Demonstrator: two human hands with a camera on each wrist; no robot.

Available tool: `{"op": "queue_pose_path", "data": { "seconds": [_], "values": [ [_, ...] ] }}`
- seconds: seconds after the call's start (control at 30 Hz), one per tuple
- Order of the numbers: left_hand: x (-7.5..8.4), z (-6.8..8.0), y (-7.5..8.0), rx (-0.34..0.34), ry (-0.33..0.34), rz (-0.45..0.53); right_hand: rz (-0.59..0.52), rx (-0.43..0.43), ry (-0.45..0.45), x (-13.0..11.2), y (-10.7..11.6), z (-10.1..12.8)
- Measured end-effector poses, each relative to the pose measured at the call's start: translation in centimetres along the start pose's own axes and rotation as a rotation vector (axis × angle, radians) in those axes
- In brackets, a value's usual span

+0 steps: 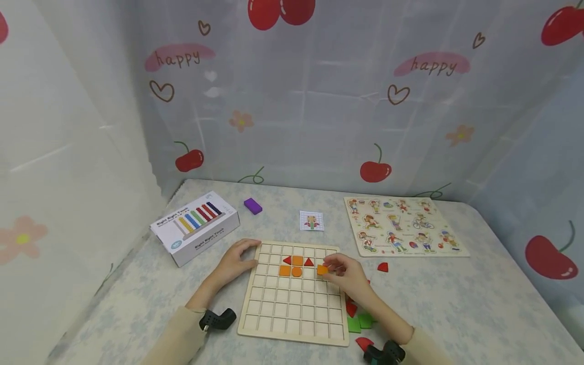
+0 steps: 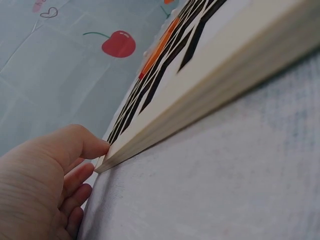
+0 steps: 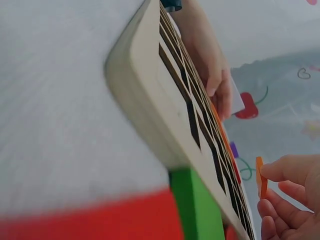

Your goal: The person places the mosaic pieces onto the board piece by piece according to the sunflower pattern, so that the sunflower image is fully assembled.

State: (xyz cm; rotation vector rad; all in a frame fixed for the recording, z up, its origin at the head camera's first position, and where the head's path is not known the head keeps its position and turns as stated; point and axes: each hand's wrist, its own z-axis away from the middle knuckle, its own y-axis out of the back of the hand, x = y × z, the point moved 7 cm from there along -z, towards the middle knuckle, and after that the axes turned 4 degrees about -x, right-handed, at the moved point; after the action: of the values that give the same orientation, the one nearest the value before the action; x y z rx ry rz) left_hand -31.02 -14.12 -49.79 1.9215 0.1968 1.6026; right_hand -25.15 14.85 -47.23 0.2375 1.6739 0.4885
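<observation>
A wooden grid board [image 1: 292, 309] lies on the table in front of me. Orange and red pieces [image 1: 296, 264] fill a few cells near its top. My right hand [image 1: 349, 276] pinches an orange square tile [image 1: 322, 269] just over the board's right side; the same tile [image 3: 260, 177] shows on edge between thumb and finger in the right wrist view. My left hand [image 1: 234, 263] rests against the board's upper left corner, its thumb [image 2: 82, 142] touching the board's edge [image 2: 200, 95].
Loose red and green pieces [image 1: 358, 319] lie right of the board, a red one [image 1: 382, 266] further up. A white toy box [image 1: 196, 225], a purple block [image 1: 252, 205], a pattern card [image 1: 312, 220] and a picture puzzle board [image 1: 403, 225] sit behind. Cherry-print curtains surround the table.
</observation>
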Motion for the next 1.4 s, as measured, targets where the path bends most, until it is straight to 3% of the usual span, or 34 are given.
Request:
{"op": "queue_pose_path", "data": {
  "seconds": [0.33, 0.87, 1.1, 1.4],
  "values": [
    [0.0, 0.0, 0.0, 0.006, -0.023, 0.005, 0.014, -0.087, 0.076, -1.2, -2.9, -0.8],
    [-0.1, -0.2, -0.2, 0.009, -0.006, -0.009, 0.027, -0.106, 0.093, -1.0, -3.1, -1.0],
    [-0.5, 0.2, -0.3, 0.011, -0.024, -0.015, 0.057, -0.083, 0.092, -1.7, -1.8, -1.0],
    [-0.2, 0.0, -0.2, 0.009, -0.015, -0.025, 0.105, -0.011, 0.059, -1.4, 2.1, -0.6]
  ]
}}
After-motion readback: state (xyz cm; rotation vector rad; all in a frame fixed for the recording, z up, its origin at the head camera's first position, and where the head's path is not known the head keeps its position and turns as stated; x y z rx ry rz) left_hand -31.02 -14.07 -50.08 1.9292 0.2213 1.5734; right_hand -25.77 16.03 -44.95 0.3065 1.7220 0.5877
